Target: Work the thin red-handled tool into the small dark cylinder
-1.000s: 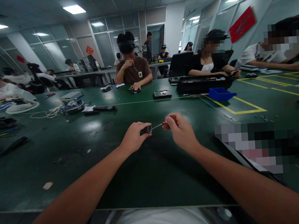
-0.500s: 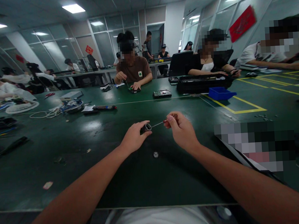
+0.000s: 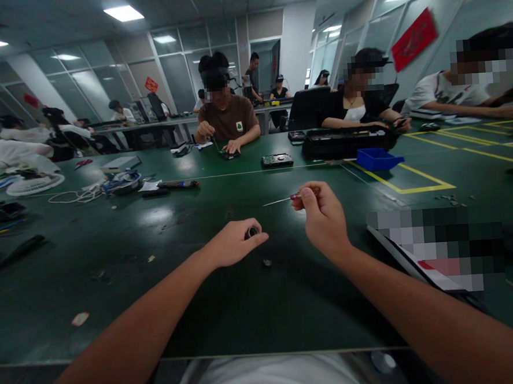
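My left hand [image 3: 233, 242] is closed around a small dark cylindrical part [image 3: 251, 233], whose round open end faces up and to the right. Up and to the right of it, my right hand [image 3: 325, 217] grips a screwdriver by its reddish handle [image 3: 300, 195]. The thin metal shaft [image 3: 277, 202] points left, and its tip is apart from the cylindrical part. Just below my left hand, a small metallic piece [image 3: 266, 263] lies on the green table [image 3: 290, 323].
Ahead are a circuboard-like device [image 3: 277, 160], a black casing [image 3: 349, 143] and a blue bin [image 3: 376, 159]. Cables [image 3: 123, 181] and a dark tool [image 3: 180, 185] lie at the left. A person [image 3: 226, 115] works across the table.
The screwdriver has come away from the cylindrical part as my right hand moved up and right. My left hand has lowered slightly, and the small metallic piece on the table looks different.
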`<state>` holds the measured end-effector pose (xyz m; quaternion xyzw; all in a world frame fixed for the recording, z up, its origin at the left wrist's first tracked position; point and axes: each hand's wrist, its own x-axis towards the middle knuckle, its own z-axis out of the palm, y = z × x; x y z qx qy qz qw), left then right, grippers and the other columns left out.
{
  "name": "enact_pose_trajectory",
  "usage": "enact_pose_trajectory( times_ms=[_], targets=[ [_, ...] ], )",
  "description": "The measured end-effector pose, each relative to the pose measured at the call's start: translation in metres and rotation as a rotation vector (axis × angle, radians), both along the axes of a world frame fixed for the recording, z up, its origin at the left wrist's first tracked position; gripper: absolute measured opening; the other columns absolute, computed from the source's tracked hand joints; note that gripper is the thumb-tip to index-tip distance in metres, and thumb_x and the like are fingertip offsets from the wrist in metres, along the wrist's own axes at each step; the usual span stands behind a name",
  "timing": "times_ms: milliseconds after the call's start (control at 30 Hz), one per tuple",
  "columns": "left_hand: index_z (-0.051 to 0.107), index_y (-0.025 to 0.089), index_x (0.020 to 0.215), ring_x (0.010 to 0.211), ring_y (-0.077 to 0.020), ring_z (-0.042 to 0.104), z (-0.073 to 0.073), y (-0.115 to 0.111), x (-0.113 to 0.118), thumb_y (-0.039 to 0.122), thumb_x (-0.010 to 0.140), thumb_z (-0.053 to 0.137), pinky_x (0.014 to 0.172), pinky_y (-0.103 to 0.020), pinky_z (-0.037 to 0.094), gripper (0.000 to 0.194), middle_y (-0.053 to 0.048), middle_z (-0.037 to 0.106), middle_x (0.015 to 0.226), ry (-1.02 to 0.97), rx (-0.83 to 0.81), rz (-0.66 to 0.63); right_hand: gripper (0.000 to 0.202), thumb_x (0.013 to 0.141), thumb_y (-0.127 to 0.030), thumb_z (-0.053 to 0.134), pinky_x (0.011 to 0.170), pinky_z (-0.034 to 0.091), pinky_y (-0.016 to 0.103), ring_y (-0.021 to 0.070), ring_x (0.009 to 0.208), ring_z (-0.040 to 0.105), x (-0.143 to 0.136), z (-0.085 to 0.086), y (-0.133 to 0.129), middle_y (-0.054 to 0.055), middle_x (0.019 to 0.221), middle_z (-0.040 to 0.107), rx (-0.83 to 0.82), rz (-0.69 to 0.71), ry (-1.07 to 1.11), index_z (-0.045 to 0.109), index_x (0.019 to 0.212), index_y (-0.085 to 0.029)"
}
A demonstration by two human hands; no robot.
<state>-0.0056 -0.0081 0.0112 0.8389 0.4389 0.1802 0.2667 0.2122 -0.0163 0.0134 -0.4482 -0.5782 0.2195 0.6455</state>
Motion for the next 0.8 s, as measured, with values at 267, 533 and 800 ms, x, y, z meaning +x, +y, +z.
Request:
enact_pose_trajectory(
  times_ms=[267,533,800],
  targets=[
    [0.072,0.024,0.114,0.100,-0.0220,0.066,0.0010,-0.0070,0.0011,0.038,0.094,0.062,0.086,-0.032,0.048,0.026,-0.006,0.070,0.110,0.222,0.023,-0.393,0.019,0.099,-0.042,0.049,0.072,0.051,0.036,0.0183,0.074,0.065,-0.0003,-0.0011,0.0007,0.001,0.082,0.067,-0.011,0.003,-0.011,0.057,0.097,-0.025],
    [0.073,0.026,0.112,0.098,-0.0214,0.066,0.0017,-0.0068,-0.0011,0.028,0.089,0.070,0.083,-0.030,0.048,0.023,-0.005,0.070,0.108,0.278,0.027,-0.418,0.019,0.099,-0.042,0.049,0.073,0.051,0.037,0.0189,0.076,0.065,-0.0001,-0.0019,0.0000,0.002,0.082,0.067,-0.033,0.034,-0.032,0.057,0.098,-0.024],
    [0.072,0.025,0.114,0.102,-0.0215,0.065,0.0004,-0.0065,-0.0018,0.029,0.090,0.070,0.084,-0.030,0.049,0.025,-0.006,0.068,0.112,0.288,0.012,-0.380,0.019,0.100,-0.041,0.049,0.074,0.051,0.037,0.0188,0.077,0.064,0.0005,-0.0025,0.0004,0.002,0.083,0.067,-0.040,0.058,-0.051,0.058,0.098,-0.024]
  ],
)
